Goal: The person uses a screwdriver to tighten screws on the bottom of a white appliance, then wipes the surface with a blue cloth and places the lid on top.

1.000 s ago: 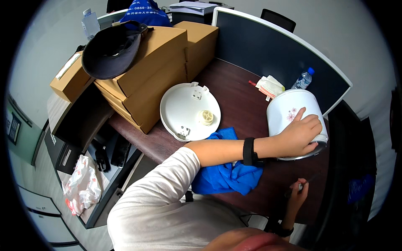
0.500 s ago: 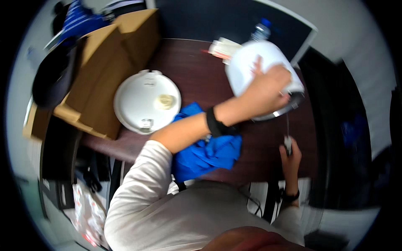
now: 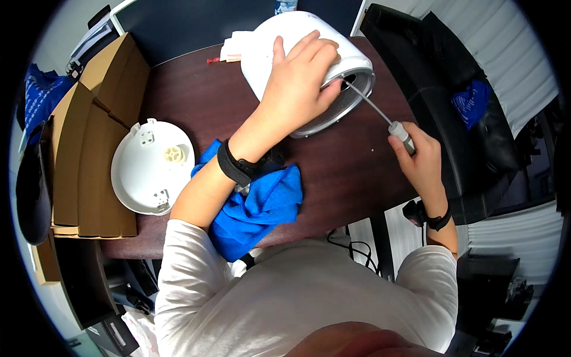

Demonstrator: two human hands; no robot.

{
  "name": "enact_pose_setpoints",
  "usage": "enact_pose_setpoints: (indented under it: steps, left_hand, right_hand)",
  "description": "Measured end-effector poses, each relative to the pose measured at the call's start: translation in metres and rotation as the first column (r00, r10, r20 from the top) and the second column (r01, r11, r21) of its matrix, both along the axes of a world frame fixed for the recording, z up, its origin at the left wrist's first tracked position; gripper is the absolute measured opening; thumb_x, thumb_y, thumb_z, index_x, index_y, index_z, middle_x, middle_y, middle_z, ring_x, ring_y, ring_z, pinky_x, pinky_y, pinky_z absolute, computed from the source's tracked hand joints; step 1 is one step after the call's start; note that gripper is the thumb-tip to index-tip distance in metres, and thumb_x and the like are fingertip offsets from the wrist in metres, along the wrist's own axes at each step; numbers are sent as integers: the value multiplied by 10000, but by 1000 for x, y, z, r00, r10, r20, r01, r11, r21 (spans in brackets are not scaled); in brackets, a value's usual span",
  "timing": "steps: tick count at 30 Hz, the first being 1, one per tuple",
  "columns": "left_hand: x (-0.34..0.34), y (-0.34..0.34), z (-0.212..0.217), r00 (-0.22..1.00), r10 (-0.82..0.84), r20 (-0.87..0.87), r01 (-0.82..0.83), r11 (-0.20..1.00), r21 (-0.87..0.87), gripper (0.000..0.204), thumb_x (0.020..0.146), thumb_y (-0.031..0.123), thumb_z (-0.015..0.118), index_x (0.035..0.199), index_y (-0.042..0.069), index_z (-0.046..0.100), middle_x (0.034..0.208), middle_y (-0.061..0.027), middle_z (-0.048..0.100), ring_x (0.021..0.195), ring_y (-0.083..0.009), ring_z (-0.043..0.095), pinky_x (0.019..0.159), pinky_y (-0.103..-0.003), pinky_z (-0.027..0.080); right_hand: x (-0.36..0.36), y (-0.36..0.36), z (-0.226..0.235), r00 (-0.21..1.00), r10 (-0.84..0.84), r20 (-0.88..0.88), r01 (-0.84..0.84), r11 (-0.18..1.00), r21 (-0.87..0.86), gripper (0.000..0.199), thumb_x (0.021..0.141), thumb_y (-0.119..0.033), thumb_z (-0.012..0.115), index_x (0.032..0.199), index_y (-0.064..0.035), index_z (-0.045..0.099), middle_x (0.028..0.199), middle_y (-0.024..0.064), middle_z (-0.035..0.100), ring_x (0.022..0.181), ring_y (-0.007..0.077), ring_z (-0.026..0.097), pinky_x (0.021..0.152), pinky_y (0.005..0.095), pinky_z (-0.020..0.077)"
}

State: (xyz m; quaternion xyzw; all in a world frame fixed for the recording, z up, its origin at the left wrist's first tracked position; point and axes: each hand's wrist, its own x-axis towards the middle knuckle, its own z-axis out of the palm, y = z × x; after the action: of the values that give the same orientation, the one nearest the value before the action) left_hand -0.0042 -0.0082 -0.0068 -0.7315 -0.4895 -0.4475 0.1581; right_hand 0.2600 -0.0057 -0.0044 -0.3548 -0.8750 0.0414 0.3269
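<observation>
A white rounded appliance housing (image 3: 262, 53) lies tilted on the table, its metal-rimmed open end toward my right side. My left hand (image 3: 303, 77) lies over it, fingers spread along the white wall and thumb at the rim of the opening. Between the fingers and thumb of my right hand (image 3: 421, 154) is the grey handle of a screwdriver (image 3: 380, 113). Its long shaft runs up and left to the opening, near my left thumb; the tip is hard to make out. A blue cloth (image 3: 262, 205) is bunched under my left forearm.
Left on the table lies a white round cover (image 3: 134, 178) with a cream plastic part (image 3: 173, 155). Cardboard boxes (image 3: 95, 166) stand beyond it. Behind the housing are white papers (image 3: 237, 46) and a bottle (image 3: 285, 6). A black sofa (image 3: 437, 113) borders the table's right.
My right hand has raised the screwdriver from near the table's front edge, and its shaft now reaches the opening. The view has shifted to the right. My left hand stays on the housing.
</observation>
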Motion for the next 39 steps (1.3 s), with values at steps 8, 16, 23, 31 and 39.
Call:
enact_pose_setpoints:
  steps: [8,16,23,31,39]
  left_hand:
    - [-1,1,-1,1000,6,-14,-6,1000,4,327,767,149,681,1058,65,558,1183,-66,576,1283,-307,451,1046,-634,246]
    - [-2,1,-2,1000,9,-17,-8,1000,11,314,768,147,678,1046,57,563,1187,-68,577,1282,-310,452,1044,-633,250]
    - [-1,1,-1,1000,5,-15,-5,1000,-1,321,773,141,673,1065,61,569,1187,-75,579,1289,-310,447,1054,-637,237]
    - [-1,0,-1,1000,-10,-2,10,1000,-2,334,774,143,672,1081,63,564,1183,-79,577,1283,-312,451,1047,-638,246]
    - [0,-1,0,1000,-16,-15,15,1000,-18,333,773,128,673,1080,70,556,1199,-71,574,1285,-311,447,1041,-648,243]
  right_hand:
    - [-1,-1,5,999,-26,28,24,999,46,254,822,-217,717,942,-5,642,820,157,672,678,297,670,571,331,507]
    - [1,0,9,997,-47,58,39,990,133,266,810,-237,726,934,-15,646,833,140,677,671,282,669,564,324,510]
    - [0,-1,12,996,-50,80,37,987,158,269,808,-236,728,933,-13,644,827,139,675,650,276,665,547,318,505]
    - [0,-2,11,996,-49,80,33,980,198,272,801,-231,733,937,-13,645,820,133,671,632,274,657,536,323,496]
    - [1,-4,21,983,-100,156,58,965,256,282,799,-253,730,945,-28,643,805,116,653,598,262,632,511,310,473]
